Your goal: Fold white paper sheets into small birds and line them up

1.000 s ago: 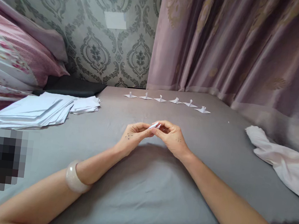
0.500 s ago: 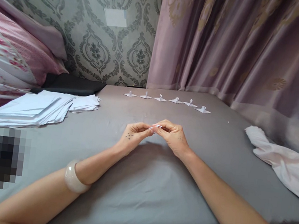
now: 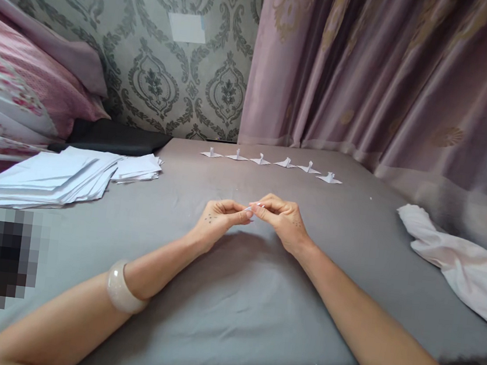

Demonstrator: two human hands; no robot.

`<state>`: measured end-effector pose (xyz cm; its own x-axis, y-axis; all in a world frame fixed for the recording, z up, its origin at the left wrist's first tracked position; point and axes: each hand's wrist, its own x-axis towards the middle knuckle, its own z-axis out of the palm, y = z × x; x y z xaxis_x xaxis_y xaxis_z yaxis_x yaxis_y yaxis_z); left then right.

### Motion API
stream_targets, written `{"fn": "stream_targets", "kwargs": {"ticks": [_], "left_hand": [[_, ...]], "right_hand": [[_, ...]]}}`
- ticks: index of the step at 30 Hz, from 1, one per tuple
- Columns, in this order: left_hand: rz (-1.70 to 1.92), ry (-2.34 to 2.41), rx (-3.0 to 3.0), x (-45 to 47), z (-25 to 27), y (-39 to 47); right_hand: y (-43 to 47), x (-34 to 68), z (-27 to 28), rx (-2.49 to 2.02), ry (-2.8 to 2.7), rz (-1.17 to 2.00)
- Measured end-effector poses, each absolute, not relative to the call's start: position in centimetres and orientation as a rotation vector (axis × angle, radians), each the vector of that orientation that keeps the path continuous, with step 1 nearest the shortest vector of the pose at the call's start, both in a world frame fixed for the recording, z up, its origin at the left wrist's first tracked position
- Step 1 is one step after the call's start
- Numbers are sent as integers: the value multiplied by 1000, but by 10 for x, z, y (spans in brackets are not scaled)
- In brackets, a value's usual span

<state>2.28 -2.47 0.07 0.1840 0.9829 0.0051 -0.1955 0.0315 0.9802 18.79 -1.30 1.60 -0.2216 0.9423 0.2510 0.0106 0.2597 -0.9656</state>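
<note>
In front of six small folded white paper figures (image 3: 287,163) in a row, the bare left hand (image 3: 219,217) and bare right hand (image 3: 286,222) pinch a small white paper piece (image 3: 248,208); left of the figures lie stacked white paper sheets (image 3: 46,175).

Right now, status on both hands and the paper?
Left hand, right hand: both pinching. Folded paper: mostly hidden between them. Six paper figures lined up beyond.

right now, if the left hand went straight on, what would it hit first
The left hand would probably meet the right hand at the white paper; depth between them is unclear.
</note>
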Motion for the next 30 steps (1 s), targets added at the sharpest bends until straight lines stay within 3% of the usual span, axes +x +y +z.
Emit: {"fn": "stream_targets", "kwargs": {"ticks": [30], "left_hand": [[1031,916,896,21,-1,-22]], "right_hand": [[-9,180,10,-1044,-1282,1335]]}}
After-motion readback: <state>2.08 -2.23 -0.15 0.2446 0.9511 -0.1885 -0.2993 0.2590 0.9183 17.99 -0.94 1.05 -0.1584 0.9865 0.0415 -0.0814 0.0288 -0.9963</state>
